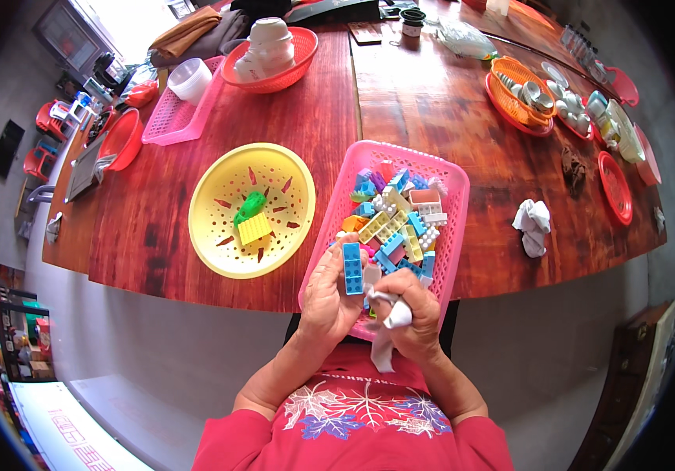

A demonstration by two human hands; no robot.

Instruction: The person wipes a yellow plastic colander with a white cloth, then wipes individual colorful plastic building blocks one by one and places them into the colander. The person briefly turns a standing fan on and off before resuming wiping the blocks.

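Blue block (352,268) sits over pink basket (453,235), at the surface's (502,271) near edge. Left hand (326,302) fingers curl round it; right hand (420,315) fingers bunch white cloth (398,315). Likely light, stiff, slick; grip long sides.

On the table (431,102), white bowls (270,51) are piled in a red basket (304,56); beside it, a white tub (189,81) is set in a pink tray (168,125). At right, a red oval dish (614,188) is placed.
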